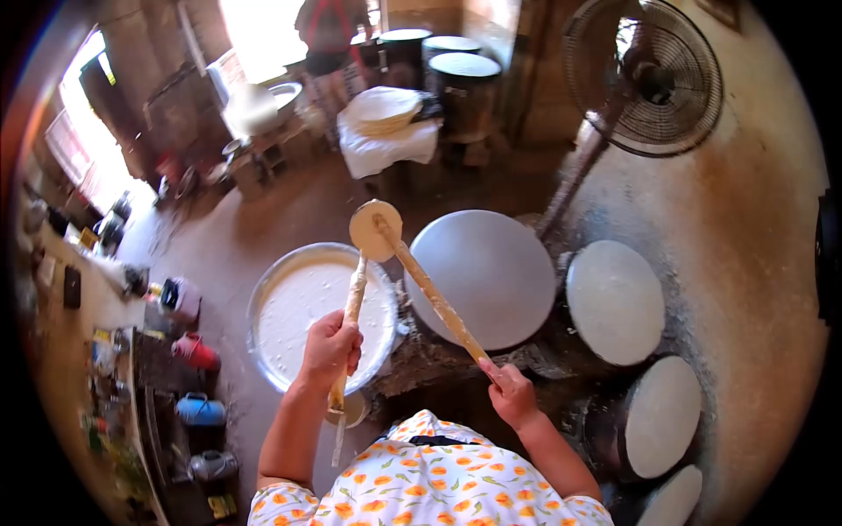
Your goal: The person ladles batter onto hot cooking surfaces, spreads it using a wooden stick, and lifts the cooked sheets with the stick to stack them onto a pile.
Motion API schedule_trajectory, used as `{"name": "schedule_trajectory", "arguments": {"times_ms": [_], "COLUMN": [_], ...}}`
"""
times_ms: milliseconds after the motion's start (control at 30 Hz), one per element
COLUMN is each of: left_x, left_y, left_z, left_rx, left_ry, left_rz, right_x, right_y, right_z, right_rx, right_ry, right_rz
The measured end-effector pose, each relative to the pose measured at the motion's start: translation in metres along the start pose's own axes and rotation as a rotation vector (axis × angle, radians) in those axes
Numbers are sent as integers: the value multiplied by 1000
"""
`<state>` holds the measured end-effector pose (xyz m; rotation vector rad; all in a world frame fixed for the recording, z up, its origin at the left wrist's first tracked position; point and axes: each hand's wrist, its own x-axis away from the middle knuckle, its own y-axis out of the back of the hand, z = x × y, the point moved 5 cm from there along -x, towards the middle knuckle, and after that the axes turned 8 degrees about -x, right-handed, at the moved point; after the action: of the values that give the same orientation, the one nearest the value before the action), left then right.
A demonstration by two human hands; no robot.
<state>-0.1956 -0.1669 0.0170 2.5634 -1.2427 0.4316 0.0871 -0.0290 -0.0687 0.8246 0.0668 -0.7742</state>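
My left hand (331,346) is wrapped round an upright pale stick (354,294), coated in places with something whitish. My right hand (511,394) grips a long wooden handle (438,307) that slants up to a round flat disc (364,230). The left stick's top meets the disc's lower edge; I cannot tell whether they are joined. Below the left stick is a wide basin (254,329) of white, batter-like liquid (294,285). To its right lies a large smooth grey round surface (487,276), with the right handle crossing over its left part.
More round pale-topped drums (617,302) line the right wall. A large fan (653,83) stands at upper right. Ahead, stacked flat rounds (383,107) rest on a white cloth (386,153), with a person (331,31) behind. A red jug (195,352) and blue container (200,410) are at left.
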Motion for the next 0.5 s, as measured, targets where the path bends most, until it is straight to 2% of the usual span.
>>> {"name": "schedule_trajectory", "arguments": {"times_ms": [100,200,367,433,500], "left_x": [-16,-30,-67,-86,-99], "left_y": [-62,-120,-195,-207,-216], "left_z": [-24,-33,2,25,39], "left_rx": [-103,-119,-37,-66,-94], "left_ry": [-142,-194,-198,-203,-219], "left_rz": [34,63,235,323,415], "right_x": [8,27,76,97,112], "right_y": [22,48,66,62,55], "right_z": [-19,-37,-71,-83,-81], "right_rx": [143,198,201,223,258], "right_ry": [-69,-174,-330,-509,-580], "right_rz": [-119,-158,-173,-120,-111]}}
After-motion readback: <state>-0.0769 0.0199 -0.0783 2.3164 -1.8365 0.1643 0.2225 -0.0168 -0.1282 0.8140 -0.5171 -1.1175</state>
